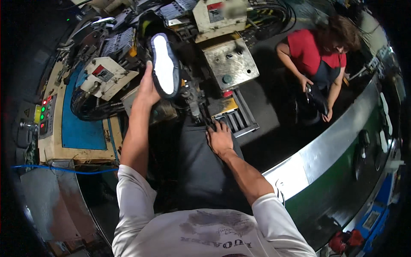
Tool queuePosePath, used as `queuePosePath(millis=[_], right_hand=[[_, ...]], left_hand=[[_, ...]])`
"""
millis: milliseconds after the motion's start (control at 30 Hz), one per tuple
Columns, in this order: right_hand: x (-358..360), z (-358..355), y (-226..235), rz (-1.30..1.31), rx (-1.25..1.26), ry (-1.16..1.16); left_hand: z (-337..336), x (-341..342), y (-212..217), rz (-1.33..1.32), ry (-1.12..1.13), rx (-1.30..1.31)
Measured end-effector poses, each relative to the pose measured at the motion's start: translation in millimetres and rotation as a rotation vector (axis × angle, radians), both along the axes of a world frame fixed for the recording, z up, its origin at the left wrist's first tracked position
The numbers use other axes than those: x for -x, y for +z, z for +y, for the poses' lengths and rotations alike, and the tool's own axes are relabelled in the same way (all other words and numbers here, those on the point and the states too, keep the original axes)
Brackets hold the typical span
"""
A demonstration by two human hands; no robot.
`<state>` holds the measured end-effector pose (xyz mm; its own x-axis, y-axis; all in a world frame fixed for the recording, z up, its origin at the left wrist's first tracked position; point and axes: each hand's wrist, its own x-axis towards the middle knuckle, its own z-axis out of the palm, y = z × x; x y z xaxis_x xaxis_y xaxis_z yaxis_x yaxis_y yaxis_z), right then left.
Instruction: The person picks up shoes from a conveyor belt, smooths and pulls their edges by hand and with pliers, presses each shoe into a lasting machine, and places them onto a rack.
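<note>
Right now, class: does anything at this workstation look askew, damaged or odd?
Nothing clearly damaged or spilled. The left hand holds a shoe sole-up at the machine; the right hand rests flat on a dark surface.

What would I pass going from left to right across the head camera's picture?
Panel of small lights → blue mat → left hand holding a black shoe with a white sole → right hand flat on the dark surface → another person in a red top → curved metal rail.
</note>
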<state>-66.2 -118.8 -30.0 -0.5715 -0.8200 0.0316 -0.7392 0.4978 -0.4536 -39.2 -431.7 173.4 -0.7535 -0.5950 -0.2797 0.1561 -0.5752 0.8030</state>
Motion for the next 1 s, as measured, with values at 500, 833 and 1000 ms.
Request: queuePosePath(millis=[500,833,1000], right_hand=[[18,0,6,-0.037,0.010,-0.026],[-2,20,1,0.024,0.056,-0.023],[-5,42,-4,-0.136,0.370,-0.077]], left_hand=[[85,-55,74,-0.089,-0.004,1.037],[163,-117,62,-0.373,0.146,1.709],[191,-140,42,-0.379,0.021,1.481]])
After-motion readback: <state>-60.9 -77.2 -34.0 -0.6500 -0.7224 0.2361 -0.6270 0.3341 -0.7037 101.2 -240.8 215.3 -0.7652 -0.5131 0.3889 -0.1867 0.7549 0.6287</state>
